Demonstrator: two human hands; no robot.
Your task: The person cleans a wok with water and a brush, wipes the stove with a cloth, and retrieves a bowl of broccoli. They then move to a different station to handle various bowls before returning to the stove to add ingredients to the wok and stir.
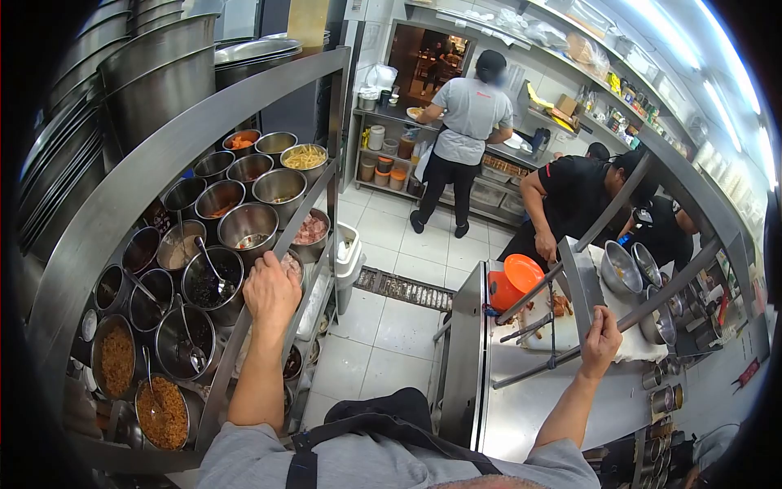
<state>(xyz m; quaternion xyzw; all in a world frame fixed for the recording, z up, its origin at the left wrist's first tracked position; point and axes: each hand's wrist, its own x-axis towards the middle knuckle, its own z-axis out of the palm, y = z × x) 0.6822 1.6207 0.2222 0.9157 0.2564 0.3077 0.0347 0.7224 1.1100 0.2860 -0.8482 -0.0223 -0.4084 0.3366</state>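
Observation:
My left hand (pixel 273 289) rests closed over the slanting steel rail (pixel 218 399) of a rack, its fingertips next to the metal bowls. Beside it are a bowl of dark food with a spoon (pixel 213 277) and a bowl with pale pink raw meat (pixel 292 265), partly hidden by the hand. On the other side, my right hand (pixel 601 338) is wrapped round the edge of a steel shelf (pixel 580 281) above a counter. Neither hand holds a loose item.
Several steel bowls of ingredients fill the left rack, with stacked pots (pixel 159 85) above. An orange bowl (pixel 524 271) sits on the right counter (pixel 521 399). One person in grey (pixel 472 114) stands at the back; another in black (pixel 574 191) bends over the counter. A drain grate (pixel 403 289) crosses the tiled floor.

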